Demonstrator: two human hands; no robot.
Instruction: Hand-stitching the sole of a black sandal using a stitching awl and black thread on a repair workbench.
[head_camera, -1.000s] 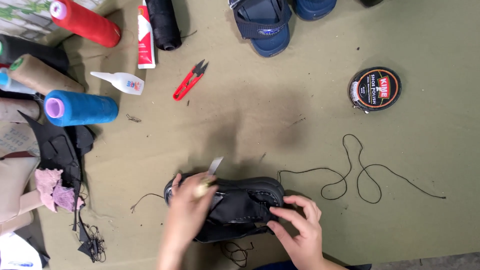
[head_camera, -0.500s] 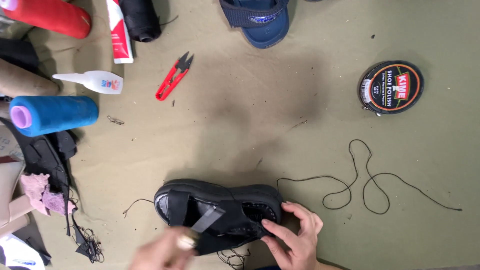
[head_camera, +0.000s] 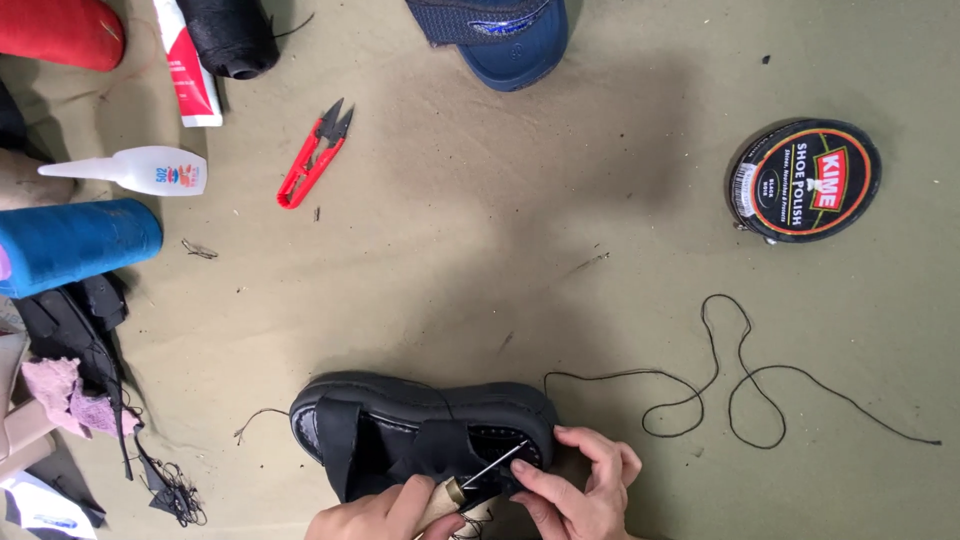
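Nearest, the left hand (head_camera: 375, 515) is clamped on a wooden-handled awl (head_camera: 470, 482); right hand (head_camera: 580, 490) fingers pinch the black shoe (head_camera: 400, 430) at the bottom edge. Beyond, on olive cloth (head_camera: 480, 230): black thread (head_camera: 740, 385), round black polish tin (head_camera: 805, 180), red snips (head_camera: 315, 153), white glue bottle (head_camera: 135, 170).

Polish tin (head_camera: 806, 181): we see it round, black, red-labelled, at far right.
Glue bottle (head_camera: 135, 171): white, lying left.
Tube (head_camera: 187, 68): red-white, top left.

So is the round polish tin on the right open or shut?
Shut. The polish tin lies flat on the olive cloth with its printed lid on; no polish shows and no loose lid lies beside it.
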